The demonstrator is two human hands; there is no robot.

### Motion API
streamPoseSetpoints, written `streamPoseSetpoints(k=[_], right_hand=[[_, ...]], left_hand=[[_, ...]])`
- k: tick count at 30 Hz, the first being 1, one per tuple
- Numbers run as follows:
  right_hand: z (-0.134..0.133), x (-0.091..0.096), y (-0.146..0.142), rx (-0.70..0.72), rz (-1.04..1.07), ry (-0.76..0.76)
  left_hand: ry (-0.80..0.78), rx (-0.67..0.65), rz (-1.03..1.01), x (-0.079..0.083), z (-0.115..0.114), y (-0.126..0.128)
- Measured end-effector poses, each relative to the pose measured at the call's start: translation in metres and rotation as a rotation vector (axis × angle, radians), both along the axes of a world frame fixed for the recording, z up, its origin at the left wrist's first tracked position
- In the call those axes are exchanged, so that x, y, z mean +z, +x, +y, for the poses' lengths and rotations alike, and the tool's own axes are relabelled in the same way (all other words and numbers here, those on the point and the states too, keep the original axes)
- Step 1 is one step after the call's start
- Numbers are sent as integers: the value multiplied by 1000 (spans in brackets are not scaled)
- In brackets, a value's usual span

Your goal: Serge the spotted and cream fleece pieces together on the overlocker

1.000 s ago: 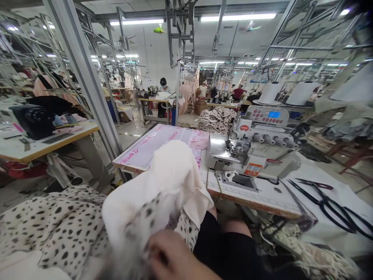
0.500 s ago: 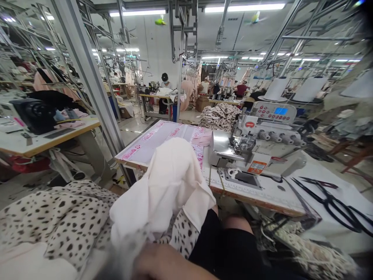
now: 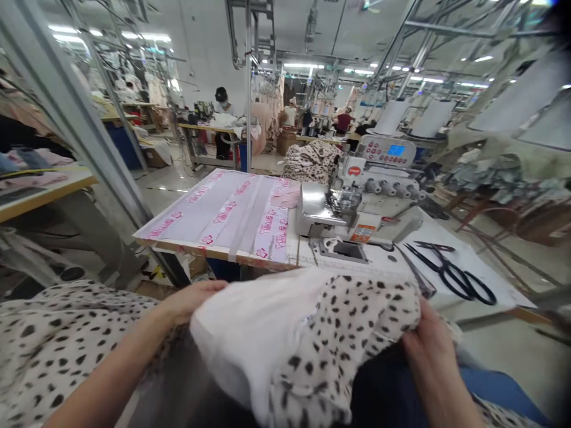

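Observation:
A piece of soft fabric (image 3: 312,333), part plain white and part white with dark spots, is stretched between my hands above my lap. My left hand (image 3: 198,297) grips its plain edge on the left; the fingers are partly hidden by the cloth. On the other side my right hand (image 3: 426,333) pinches the spotted edge. The cloth hangs in front of the table edge, below the overlock sewing machine (image 3: 370,184). More spotted fabric (image 3: 66,339) lies heaped at my left, beneath my left forearm.
Black scissors (image 3: 450,270) lie on the white surface right of the machine. A table extension (image 3: 214,214) covered with pink-printed sheeting reaches left. Behind it is a spotted fabric pile (image 3: 312,160). A metal post (image 3: 89,137) slants at left, and thread cones (image 3: 392,116) stand behind the machine.
The white cloth, earlier draped upright with one hand blurred below it, is now lowered and spread sideways between both hands, showing its spotted part. The camera view has shifted right and down.

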State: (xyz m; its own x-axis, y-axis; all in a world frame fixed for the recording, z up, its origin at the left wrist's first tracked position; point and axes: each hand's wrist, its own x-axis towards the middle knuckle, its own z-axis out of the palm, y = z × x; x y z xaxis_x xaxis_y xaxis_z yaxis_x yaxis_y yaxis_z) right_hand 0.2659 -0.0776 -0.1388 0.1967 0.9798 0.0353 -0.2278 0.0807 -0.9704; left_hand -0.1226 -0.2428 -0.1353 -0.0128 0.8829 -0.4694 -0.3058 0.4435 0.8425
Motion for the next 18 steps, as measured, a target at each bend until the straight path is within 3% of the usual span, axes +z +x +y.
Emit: streamPoseSetpoints(k=[3,6,7,10,12,15,18], right_hand=[[-30,-61,26,-111,-61,-136],[-80,-94,20,-84,-191,-172],[-97,-97,15,37,-257,-173],[-140,-92,-2,602,-445,-125],[-156,-87,-14,837,-551,-48],[-157,-86,-29,816,-620,-19],[-135,-78,-31,569,-505,-93]], left_hand=[[20,270,-89,-18,5,-1],[-6,397,-111,-42,9,4],[-14,415,-109,-48,10,6],[26,424,-85,-56,6,8],[88,370,-87,-52,1,5],[176,220,-63,-46,-7,1],[224,123,237,-42,-11,-1]])
